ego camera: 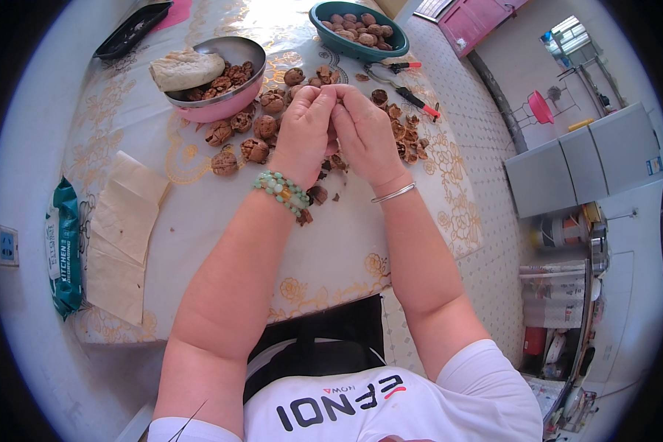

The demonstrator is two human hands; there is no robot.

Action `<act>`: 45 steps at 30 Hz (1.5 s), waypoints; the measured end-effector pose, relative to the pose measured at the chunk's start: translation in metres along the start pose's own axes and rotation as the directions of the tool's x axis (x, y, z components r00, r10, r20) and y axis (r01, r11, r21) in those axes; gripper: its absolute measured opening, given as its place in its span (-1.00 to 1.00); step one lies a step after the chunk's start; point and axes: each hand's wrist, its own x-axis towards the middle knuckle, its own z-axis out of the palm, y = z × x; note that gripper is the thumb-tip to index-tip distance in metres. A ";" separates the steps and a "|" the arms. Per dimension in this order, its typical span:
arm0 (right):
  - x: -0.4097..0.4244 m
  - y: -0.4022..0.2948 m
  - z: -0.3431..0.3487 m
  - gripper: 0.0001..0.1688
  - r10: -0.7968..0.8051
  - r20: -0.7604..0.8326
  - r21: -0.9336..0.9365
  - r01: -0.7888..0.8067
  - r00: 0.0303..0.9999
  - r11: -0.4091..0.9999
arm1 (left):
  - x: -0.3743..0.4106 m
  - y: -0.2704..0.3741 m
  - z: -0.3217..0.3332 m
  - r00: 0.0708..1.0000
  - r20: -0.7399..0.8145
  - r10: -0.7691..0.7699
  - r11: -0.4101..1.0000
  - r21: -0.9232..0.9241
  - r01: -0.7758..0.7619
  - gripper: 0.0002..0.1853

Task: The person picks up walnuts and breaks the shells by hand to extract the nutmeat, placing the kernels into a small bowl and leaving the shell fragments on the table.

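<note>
My left hand [308, 124], with a green beaded bracelet [280, 190] at its wrist, meets my right hand [364, 132] above the walnuts. Thumbs and fingertips of both are pressed together around a small brown walnut piece [340, 101], mostly hidden by the fingers. Cracked walnuts [254, 150] lie left of my left hand, some with the shell split. Broken shells [403, 132] are heaped just right of my right hand. Shell bits [319, 194] also lie beneath my wrists. Beyond my hands stands a pink-sided metal bowl [218, 110] with walnut kernels [226, 80] and a flatbread roll [187, 70] on it.
A green plastic basin [359, 52] of whole walnuts stands at the far edge. Red-tipped pliers [403, 91] lie right of it. Folded brown paper [124, 237] and a wipes packet [63, 248] are at left. A black tray [132, 30] sits far left.
</note>
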 end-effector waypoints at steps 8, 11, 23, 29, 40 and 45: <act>-0.003 -0.008 0.007 -0.76 0.072 -0.101 0.024 -0.070 0.992 0.997 | 0.000 -0.014 0.003 0.975 -0.163 0.154 0.979 0.158 -0.128 -0.80; -0.002 -0.006 0.006 -0.73 0.094 -0.143 0.054 -0.087 0.985 0.995 | 0.000 -0.019 -0.001 0.985 -0.092 0.148 0.980 0.145 -0.134 -0.81; 0.002 -0.008 -0.008 -0.74 0.502 0.106 0.573 -0.465 0.858 0.675 | -0.005 -0.001 0.004 0.990 -0.010 -0.140 0.926 -0.355 0.127 -0.79; 0.005 -0.010 -0.010 -0.71 0.519 0.106 0.648 -0.455 0.848 0.611 | -0.005 -0.001 0.000 0.990 0.049 -0.133 0.906 -0.400 0.142 -0.75; 0.005 0.015 -0.028 -0.75 0.353 -0.105 0.257 -0.318 0.930 0.913 | -0.004 0.003 -0.003 0.973 0.141 -0.184 0.876 -0.426 0.227 -0.68; 0.004 0.017 -0.023 -0.83 0.258 -0.031 0.310 -0.236 0.966 0.921 | -0.002 0.000 -0.007 0.976 0.092 -0.196 0.856 -0.470 0.216 -0.73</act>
